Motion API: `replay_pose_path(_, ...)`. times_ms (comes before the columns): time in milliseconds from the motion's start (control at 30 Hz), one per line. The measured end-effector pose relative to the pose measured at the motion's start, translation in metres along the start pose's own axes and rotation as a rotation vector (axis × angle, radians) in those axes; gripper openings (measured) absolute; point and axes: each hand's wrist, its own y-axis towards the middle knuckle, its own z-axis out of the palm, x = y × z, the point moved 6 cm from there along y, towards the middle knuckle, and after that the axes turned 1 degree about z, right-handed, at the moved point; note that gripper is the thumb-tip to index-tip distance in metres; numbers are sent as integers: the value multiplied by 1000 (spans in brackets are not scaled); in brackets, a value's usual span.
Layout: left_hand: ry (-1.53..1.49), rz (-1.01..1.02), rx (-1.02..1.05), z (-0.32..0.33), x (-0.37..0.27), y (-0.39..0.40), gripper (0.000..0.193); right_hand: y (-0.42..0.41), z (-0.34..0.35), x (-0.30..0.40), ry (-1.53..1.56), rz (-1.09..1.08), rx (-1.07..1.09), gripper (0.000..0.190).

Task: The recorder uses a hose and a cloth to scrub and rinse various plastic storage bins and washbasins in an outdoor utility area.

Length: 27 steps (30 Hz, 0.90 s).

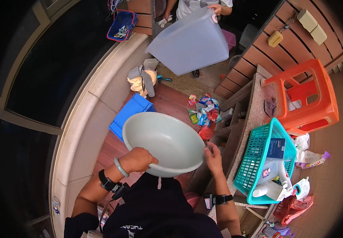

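A large pale grey-green plastic basin [165, 139] is held before me, its hollow facing up and tilted. My left hand [138, 160] grips the near-left rim, fingers curled over the edge. On the right side of the rim, my right hand [213, 156] has its thumb and fingers at the edge. No other thing shows inside the basin. Behind its left side a blue plastic crate [129, 116] rests on the red tiled floor. Crumpled colourful packets [205, 110] lie in a heap on the floor beyond the basin's right side.
Another person holds a translucent plastic bin [189, 41] ahead. On the right stone ledge are a teal basket [253, 157] of bottles and boxes and an orange stool [305, 98] on its side. A bundle of cloth [143, 78] lies by the left wall. A blue peg basket [122, 26] hangs upper left.
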Motion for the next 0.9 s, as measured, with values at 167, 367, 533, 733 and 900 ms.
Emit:
replay_pose_path(167,-57,-146,20,-8,-7,-61,23,-12,17,-17,356,172,264,26)
replay_pose_path(367,-326,-247,-121,14,4,-122,17,-54,33,-17,332,322,227,27)
replay_pose_path(533,-344,-166,-55,29,-11,-112,18,-47,-7,-6,227,-40,-7,28)
replay_pose_path(733,-259,19,48,66,-30,-69,25,-87,-39,72,266,-266,-126,21)
replay_pose_path(900,-299,9,51,103,-55,-8,28,-174,-27,87,-129,-373,15,21)
